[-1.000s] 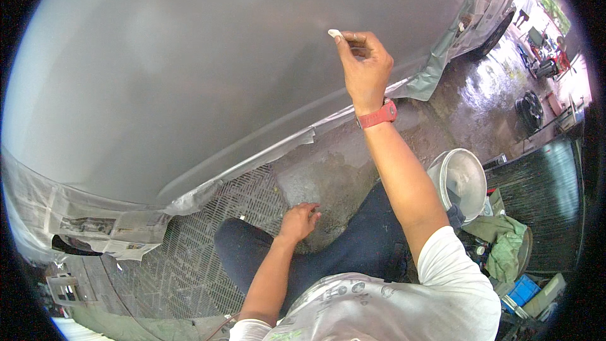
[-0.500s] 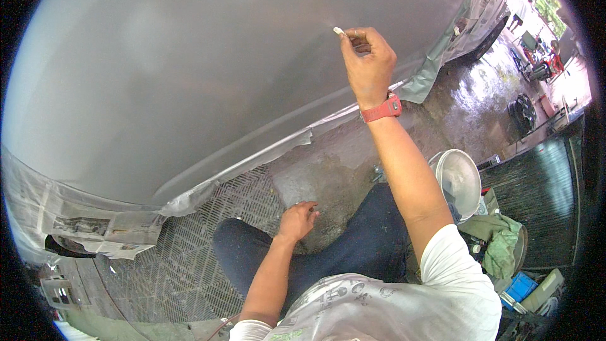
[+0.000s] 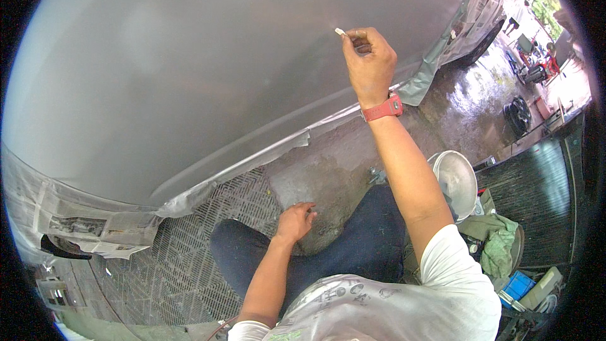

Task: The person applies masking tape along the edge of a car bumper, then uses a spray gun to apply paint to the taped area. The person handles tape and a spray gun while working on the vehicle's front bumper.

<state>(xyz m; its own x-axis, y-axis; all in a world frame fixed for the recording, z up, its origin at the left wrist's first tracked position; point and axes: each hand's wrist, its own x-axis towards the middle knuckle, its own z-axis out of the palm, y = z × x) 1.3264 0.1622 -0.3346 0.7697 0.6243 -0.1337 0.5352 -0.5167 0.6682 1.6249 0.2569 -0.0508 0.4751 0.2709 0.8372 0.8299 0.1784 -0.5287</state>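
A large grey car body panel [image 3: 208,69] fills the upper part of the head view. My right hand [image 3: 371,57] is raised in front of it, at the panel's right side. Its thumb and fingertips pinch a small white piece [image 3: 339,31], whose exact kind is too small to tell. The piece appears close to the grey surface; whether it touches cannot be told. My left hand [image 3: 295,222] hangs over my bent legs [image 3: 353,240], with loosely bent fingers somewhat apart and nothing seen in them. A red watch [image 3: 384,110] circles my right wrist.
Newspaper masking [image 3: 95,221] and grey plastic sheeting [image 3: 421,82] edge the panel. A white bucket [image 3: 456,183] stands right of my right arm, near a green cloth [image 3: 502,246] and a blue box [image 3: 519,285]. A wheel [image 3: 517,115] lies farther off. Slatted matting [image 3: 183,265] covers floor at left.
My right hand keeps nearly the same place and pinch, with the white piece shifted very slightly. The view has turned a little, so the floor items at right appear slightly farther left.
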